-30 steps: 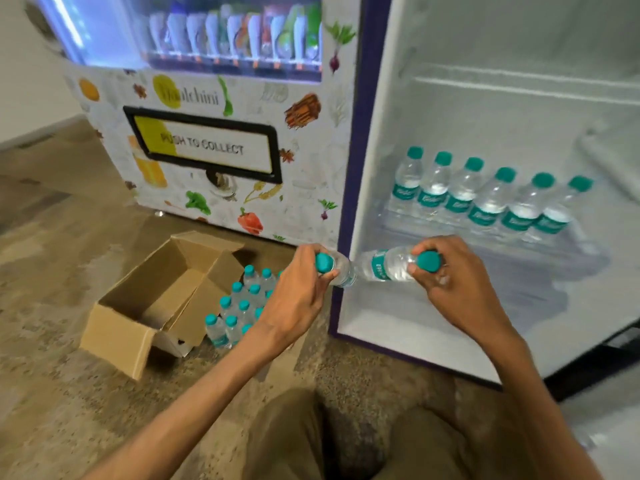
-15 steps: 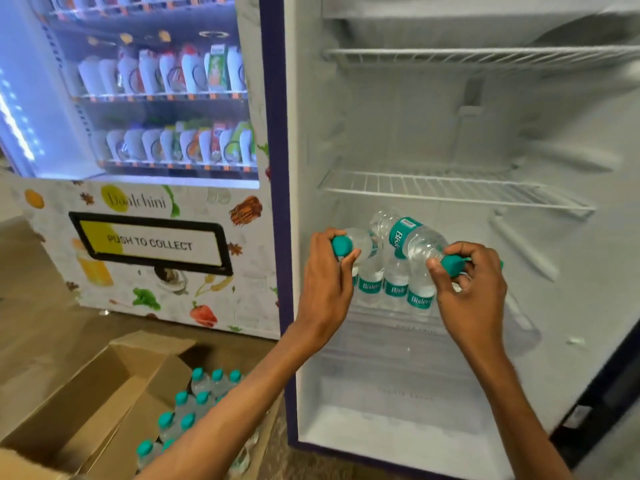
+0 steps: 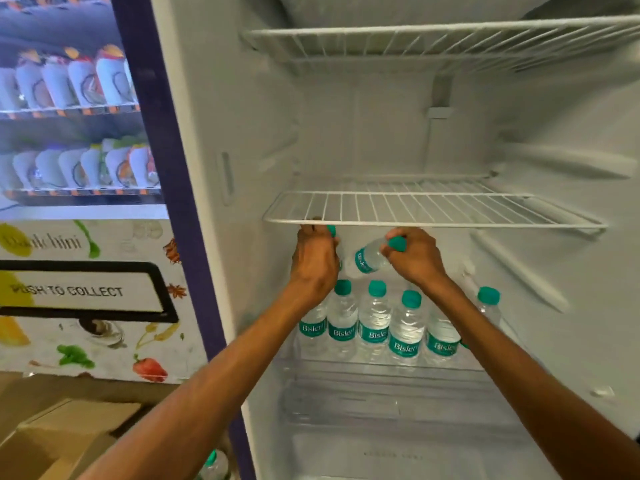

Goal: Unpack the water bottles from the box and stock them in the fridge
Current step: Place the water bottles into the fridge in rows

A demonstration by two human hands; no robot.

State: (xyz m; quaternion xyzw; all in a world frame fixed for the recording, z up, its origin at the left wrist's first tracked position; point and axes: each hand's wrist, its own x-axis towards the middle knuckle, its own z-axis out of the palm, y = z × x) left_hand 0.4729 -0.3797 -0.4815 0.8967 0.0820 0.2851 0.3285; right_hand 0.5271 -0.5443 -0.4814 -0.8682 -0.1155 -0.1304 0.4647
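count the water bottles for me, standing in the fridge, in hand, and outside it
Standing bottles in the fridge: 6
Held bottles, left hand and right hand: 2
Bottle outside the fridge, low left: 1
Total: 9

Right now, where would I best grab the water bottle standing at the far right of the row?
Probably by its neck, under the green cap, coming from the front: the bottle stands upright and the right forearm crosses its lower body.

Left hand and right hand lifted bottles under the wire shelf.
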